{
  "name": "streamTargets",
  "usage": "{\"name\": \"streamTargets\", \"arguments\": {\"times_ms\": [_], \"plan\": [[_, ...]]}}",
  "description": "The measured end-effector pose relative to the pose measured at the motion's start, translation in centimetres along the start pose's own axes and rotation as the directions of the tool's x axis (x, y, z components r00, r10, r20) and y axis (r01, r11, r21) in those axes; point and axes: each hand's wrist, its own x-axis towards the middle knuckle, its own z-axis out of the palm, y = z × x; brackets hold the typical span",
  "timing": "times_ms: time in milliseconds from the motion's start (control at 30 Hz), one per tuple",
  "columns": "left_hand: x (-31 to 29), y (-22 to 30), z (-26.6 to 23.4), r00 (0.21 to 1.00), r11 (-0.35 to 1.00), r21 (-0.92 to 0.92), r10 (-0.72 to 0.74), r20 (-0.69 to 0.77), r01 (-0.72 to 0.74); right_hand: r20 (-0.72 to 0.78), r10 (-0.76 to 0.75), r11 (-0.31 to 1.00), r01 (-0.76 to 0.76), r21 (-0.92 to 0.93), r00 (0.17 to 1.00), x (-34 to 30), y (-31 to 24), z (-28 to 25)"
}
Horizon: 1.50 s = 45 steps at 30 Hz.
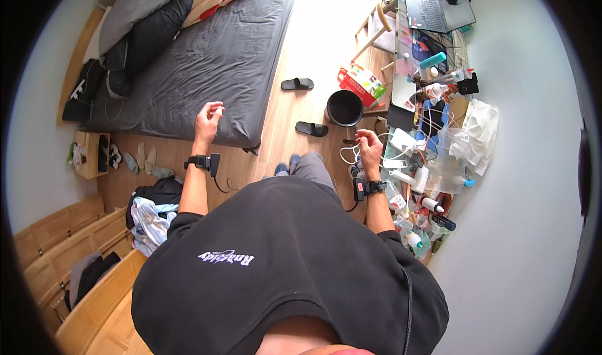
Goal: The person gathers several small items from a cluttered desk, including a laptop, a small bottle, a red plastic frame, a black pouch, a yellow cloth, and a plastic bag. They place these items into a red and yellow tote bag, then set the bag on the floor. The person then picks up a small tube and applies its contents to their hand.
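My left hand (208,122) is raised in front of the grey-sheeted bed (219,67), fingers loosely bent and apart, with nothing seen in it. On the other side, my right hand (369,146) hangs near the cluttered desk's edge, its fingers half bent and apart, also holding nothing visible. A black round bin (344,109) stands on the floor just beyond the right hand. Both wrists wear black straps, the left strap (199,162) and the right strap (376,186), each with a small box and cable. White cables and a white charger block (401,140) lie beside the right hand.
Two black slippers, a far slipper (297,83) and a nearer slipper (311,129), lie on the wooden floor. A red and green carton (360,84) sits behind the bin, near a wooden chair (384,26). Bottles, bags and a laptop (429,11) crowd the desk. Clothes (150,220) lie at left.
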Motion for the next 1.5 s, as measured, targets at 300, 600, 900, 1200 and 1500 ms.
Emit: {"name": "streamTargets", "arguments": {"times_ms": [300, 600, 900, 1200, 1500], "plan": [[14.6, 2.1, 9.2, 0.970, 0.999, 0.038, -0.008, 0.242, -0.002, -0.040, 0.056, 0.997, -0.054, 0.055, 0.998, 15.9, 1.7, 2.6], [38.8, 14.3, 21.4, 0.925, 0.990, 0.097, 0.055, 0.376, -0.099, -0.201, 0.063, 0.982, -0.024, 0.189, 0.978, 36.0, -0.5, 1.2], [54.7, 19.1, 39.6, 0.679, 0.978, 0.039, 0.112, 0.726, -0.203, -0.488, 0.169, 0.965, -0.042, 0.259, 0.857, 42.0, -1.7, -0.6], [58.9, 3.7, 59.3, -0.087, 0.964, 0.118, -0.142, 0.986, -0.238, -0.799, 0.483, 0.874, -0.146, 0.463, 0.358, 35.1, 5.3, 8.9], [53.9, -20.0, 62.9, -0.076, 0.720, 0.615, -0.667, 0.741, -0.322, -0.417, 0.907, 0.421, 0.166, 0.892, -0.062, 30.3, 29.0, 20.6]]}}
